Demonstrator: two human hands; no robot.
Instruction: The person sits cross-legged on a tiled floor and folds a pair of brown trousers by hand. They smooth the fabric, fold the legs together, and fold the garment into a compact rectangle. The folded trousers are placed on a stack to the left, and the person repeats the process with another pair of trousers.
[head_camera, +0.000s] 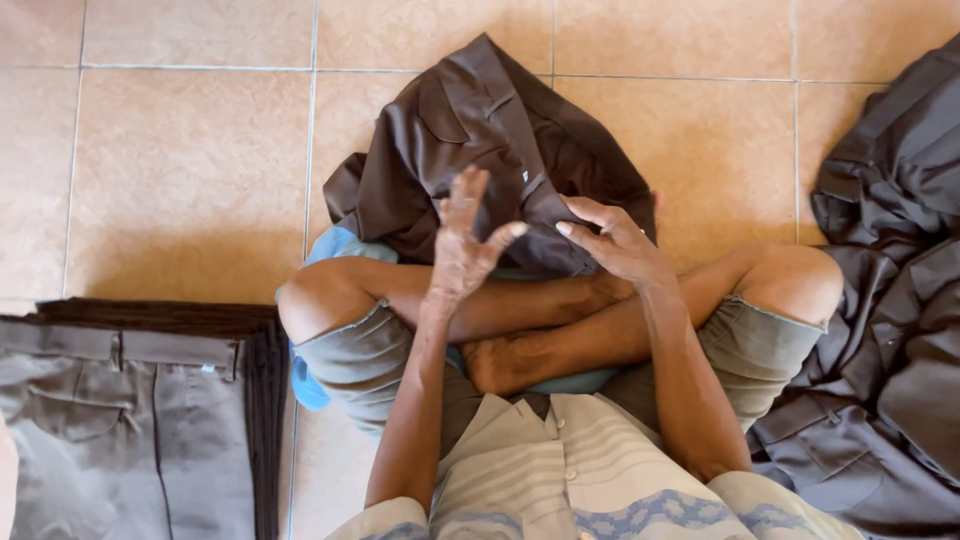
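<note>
- Nearest the camera, a striped button-front shirt (560, 470) is filling the lower edge of the view; the person is sitting cross-legged on the tiled floor (180, 170), and both forearms are reaching away from it toward the dark brown garment (480, 140).
- Left hand (462, 245) is hovering just on the near side of the dark brown garment, fingers spread and curled, the grip wide open and holding nothing; the posture reads as a hand poised to take cloth, not one carrying it.
- Right hand (615, 240) is resting on the near right edge of the dark brown garment, fingertips pressing on the fabric, the grip loosely open with no fold pinched; it appears to be steadying the cloth.
- Dark brown garment is lying bunched in a heap on the floor just beyond the crossed shins, partly over a light blue cloth (335, 245) that is showing at its near left; a placement within easy reach of both hands.
- Left of the dark brown garment and nearer the camera, grey trousers (110, 400) are lying flat atop a stack, apparently sorted.
- Right of the dark brown garment, a loose pile of dark grey clothes (890, 330) is lying crumpled, touching the person's right knee.
</note>
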